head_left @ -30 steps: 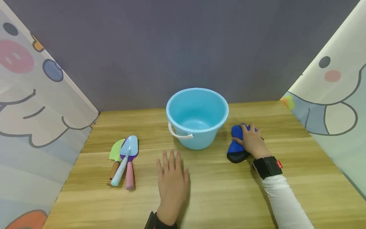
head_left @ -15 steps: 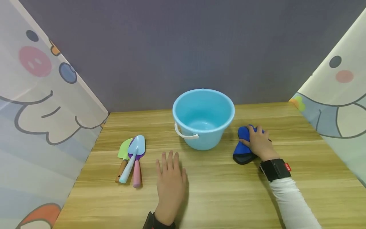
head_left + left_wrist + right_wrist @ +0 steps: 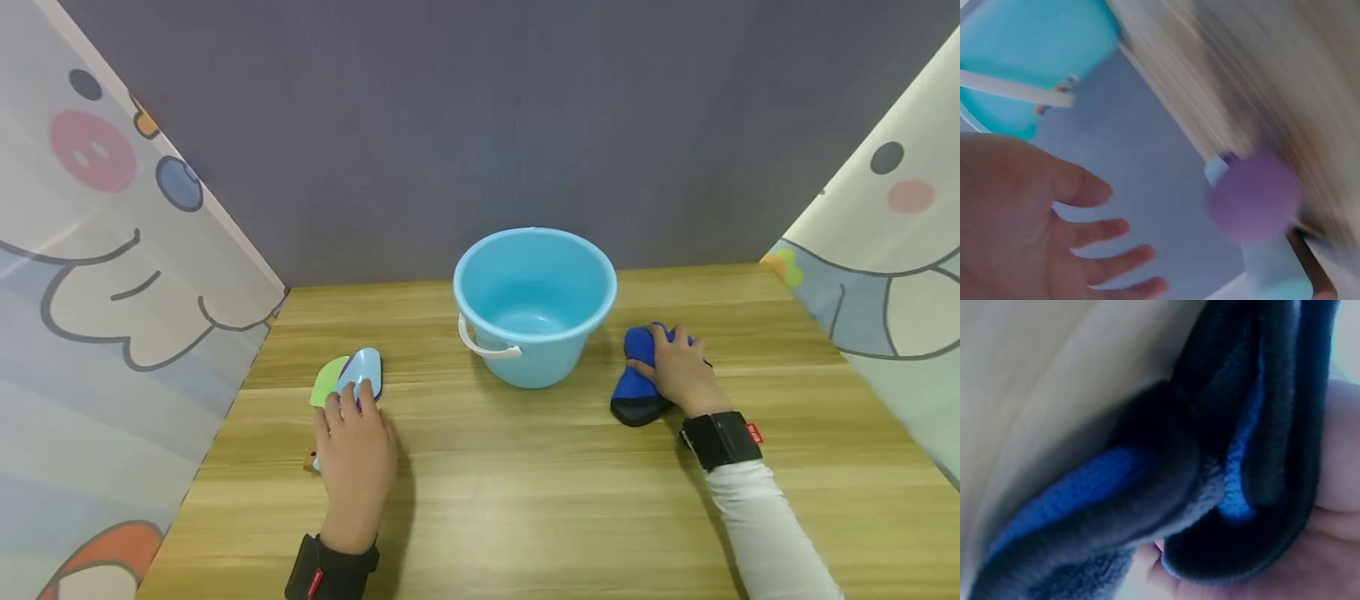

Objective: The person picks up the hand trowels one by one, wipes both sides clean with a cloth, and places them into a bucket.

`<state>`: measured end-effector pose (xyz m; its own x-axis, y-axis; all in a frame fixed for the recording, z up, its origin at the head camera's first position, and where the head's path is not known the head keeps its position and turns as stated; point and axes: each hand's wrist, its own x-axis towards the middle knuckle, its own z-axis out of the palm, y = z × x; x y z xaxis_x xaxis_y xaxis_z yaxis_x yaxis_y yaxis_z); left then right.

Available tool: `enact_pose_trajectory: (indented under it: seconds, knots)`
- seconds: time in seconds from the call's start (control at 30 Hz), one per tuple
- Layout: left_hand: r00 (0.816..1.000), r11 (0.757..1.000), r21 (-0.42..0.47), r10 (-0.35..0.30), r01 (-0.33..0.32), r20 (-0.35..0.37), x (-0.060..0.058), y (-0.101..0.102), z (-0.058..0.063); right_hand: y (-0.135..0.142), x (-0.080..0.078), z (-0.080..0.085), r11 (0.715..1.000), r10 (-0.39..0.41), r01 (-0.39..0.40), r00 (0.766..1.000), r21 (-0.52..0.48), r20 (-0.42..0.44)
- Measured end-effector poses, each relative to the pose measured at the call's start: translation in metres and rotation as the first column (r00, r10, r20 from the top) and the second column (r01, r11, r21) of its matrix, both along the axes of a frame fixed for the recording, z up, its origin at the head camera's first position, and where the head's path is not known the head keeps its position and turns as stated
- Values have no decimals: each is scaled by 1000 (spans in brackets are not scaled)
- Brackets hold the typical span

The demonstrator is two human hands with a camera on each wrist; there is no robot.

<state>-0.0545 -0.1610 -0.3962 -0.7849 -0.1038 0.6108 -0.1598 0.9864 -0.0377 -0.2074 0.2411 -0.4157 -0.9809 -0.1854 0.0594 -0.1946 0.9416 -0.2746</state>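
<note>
My left hand lies with straight fingers over the handles of three toy garden tools: a light blue trowel, a green spatula and a purple scoop mostly hidden beneath. In the blurred left wrist view the left hand is spread, with the purple handle end and the light blue handle just beyond it. My right hand grips a folded blue cloth with a black edge, right of the bucket. The blue cloth fills the right wrist view, against my palm.
A light blue bucket with a white handle stands empty at the middle back of the wooden table. Cartoon-printed panels wall in both sides, with a grey wall behind.
My left hand has moved left from the middle of the table onto the tool handles. The right hand has stayed on the blue cloth.
</note>
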Motion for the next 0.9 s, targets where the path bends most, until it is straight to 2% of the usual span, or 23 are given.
enact_pose_trajectory:
  seconds: [0.07, 0.17, 0.2, 0.3, 0.37, 0.47, 0.6, 0.83, 0.9]
  knots:
    - [999, 999, 2, 36, -36, 19, -1, -10, 0, -1, 1, 0, 1000, 0, 0, 1000, -3, -2]
    - [985, 994, 20, 101, -105, 142, -3, -21, -3, -3, 3, 0, 1000, 1, -1, 1000, -8, -7]
    - [973, 992, 24, 118, -126, 199, -3, -24, -4, -4, 3, 0, 1000, 1, -1, 1000, -8, -7]
    - [923, 985, 16, 155, -171, 353, -4, -33, -7, -5, 5, -1, 1000, -3, 3, 1000, -5, 5]
    - [900, 983, 6, 163, -181, 404, -5, -38, -9, -6, 6, -2, 1000, -10, 10, 1000, -3, 14]
    - [886, 983, -8, 171, -185, 431, -7, -43, -11, -8, 6, -3, 1000, -14, 14, 1000, 1, 14]
    - [890, 986, 2, 148, -165, 431, -10, -48, -13, -9, 4, -2, 1000, -24, 24, 1000, 8, 2]
    - [872, 994, 22, 82, -106, 483, -17, -53, -11, -6, 4, 0, 999, -38, 38, 999, 10, -4]
    - [878, 995, 25, 71, -94, 473, -18, -54, -11, -5, 4, -2, 999, -35, 36, 999, 8, -5]
